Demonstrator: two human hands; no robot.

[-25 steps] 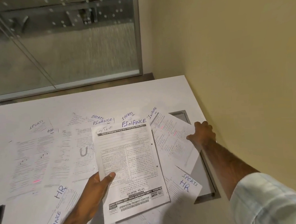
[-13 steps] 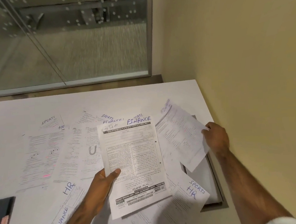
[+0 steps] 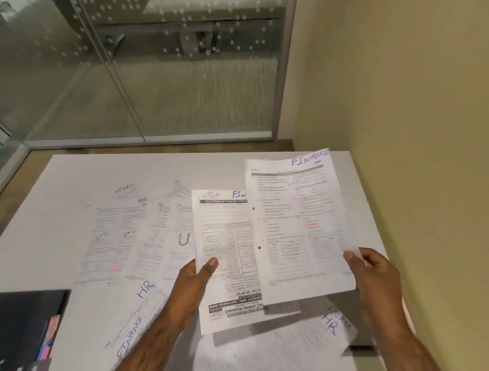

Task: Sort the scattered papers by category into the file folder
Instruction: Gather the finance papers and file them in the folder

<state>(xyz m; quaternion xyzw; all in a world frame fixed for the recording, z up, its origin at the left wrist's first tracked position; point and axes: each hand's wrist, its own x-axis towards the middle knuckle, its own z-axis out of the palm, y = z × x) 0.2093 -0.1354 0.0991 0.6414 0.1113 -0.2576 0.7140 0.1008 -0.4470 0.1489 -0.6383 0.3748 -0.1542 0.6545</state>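
My left hand grips a printed sheet marked FINANCE at its top, held up over the white table. My right hand holds a second FINANCE sheet by its lower right corner; it overlaps the first sheet's right edge. Several more papers lie scattered below and to the left, labelled SPORTS, HR, FINANCE and HR. The black file folder with coloured tabs lies at the lower left.
A beige wall runs close along the table's right side. A glass partition stands behind the table's far edge. A grey recessed panel in the tabletop shows under the papers at the right.
My right hand has lifted the FINANCE sheet off the table's right side and brought it up beside the sheet in my left hand. My view has tilted, bringing the black folder into sight.
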